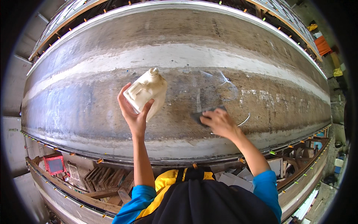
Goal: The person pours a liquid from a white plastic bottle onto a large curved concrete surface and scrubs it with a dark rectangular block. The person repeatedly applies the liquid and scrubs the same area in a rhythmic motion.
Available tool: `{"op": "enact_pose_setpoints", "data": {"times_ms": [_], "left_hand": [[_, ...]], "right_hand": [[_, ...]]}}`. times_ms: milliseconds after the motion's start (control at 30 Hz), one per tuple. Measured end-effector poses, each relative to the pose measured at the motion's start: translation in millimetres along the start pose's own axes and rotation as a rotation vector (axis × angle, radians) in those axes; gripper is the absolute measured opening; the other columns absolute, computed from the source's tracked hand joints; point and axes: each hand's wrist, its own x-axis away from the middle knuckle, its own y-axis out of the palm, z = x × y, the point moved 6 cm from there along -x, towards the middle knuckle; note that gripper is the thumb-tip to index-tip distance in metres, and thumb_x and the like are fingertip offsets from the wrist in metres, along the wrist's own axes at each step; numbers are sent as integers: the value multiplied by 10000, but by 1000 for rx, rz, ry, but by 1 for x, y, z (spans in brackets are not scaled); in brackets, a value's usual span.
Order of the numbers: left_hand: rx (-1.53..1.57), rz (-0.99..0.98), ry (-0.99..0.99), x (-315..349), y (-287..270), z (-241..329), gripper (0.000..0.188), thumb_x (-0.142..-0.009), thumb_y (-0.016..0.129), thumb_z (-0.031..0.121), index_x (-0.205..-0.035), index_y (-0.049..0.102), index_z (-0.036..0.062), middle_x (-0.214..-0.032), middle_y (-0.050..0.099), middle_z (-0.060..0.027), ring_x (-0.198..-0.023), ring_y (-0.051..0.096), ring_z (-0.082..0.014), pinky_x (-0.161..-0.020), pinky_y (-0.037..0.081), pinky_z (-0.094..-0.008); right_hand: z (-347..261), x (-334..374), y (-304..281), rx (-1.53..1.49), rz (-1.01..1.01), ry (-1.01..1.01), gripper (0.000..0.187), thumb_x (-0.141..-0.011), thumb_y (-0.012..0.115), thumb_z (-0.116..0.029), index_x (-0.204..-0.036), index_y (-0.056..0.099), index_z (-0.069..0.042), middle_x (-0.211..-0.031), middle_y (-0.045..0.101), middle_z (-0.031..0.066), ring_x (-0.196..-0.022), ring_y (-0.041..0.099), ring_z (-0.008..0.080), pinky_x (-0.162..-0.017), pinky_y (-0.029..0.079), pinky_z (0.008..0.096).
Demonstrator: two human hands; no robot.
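Left hand (133, 112) raised, grip closed around the lower end of a cream-white plastic jug (147, 91): thumb on the near right side, fingers wrapped up the left edge. Jug is tilted, its capped neck pointing up and away from the grip, moulded handle facing the camera. It is held clear of the surface behind it, not resting on anything.

Right hand (220, 122) to the right of the left grip, at about the same height, well apart from the jug. Palm down, fingers bent and pressed flat onto a small dark pad (206, 113), perhaps a sanding sheet; cannot tell the material. The pad pokes out above and to the left of the fingers and lies against the long curved grey surface (93, 108). This grip is a flat press rather than a pinch; the thumb is hidden under the hand.

The curved surface fills the view beyond both hands, streaked with a pale band (179, 56) above the grips and brownish, mottled patches level with them. Thin pale arc marks (244, 120) show just right of the right hand.

Below the grips: blue sleeves (266, 186), a yellow and black garment. Lower left of the left forearm, a red square-framed object (55, 164) and stacked wooden pieces (108, 178).
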Motion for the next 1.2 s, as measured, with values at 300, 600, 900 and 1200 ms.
{"op": "enact_pose_setpoints", "data": {"times_ms": [300,600,900,1200], "left_hand": [[-12,-13,57,26,24,25,763,-639,810,194,-1260,390,52,-1220,431,-95,-1128,450,-230,-955,397,-380],[-11,215,44,83,28,52,753,-674,791,157,-1271,355,18,-1239,411,-122,-1146,432,-227,-984,351,-359],[-70,378,55,126,46,73,722,-700,755,113,-1280,342,1,-1251,409,-126,-1160,415,-221,-998,321,-357],[43,240,54,86,59,61,699,-709,738,70,-1280,340,8,-1234,420,-117,-1148,420,-220,-994,319,-348]], "right_hand": [[143,-38,-17,106,113,243,323,-798,558,4,-1090,561,-134,-670,596,30,-512,506,116,-479,432,241],[15,53,-22,27,-20,-160,359,-730,553,-24,-1063,552,-157,-866,652,89,-734,644,170,-642,487,292],[128,89,-76,-639,23,635,318,-793,661,-139,-1050,478,-106,-808,650,99,-672,652,214,-607,533,336],[199,-4,-14,-999,71,980,864,-636,782,-188,-1299,284,54,-1219,463,300,-1138,494,335,-973,396,414]]}}
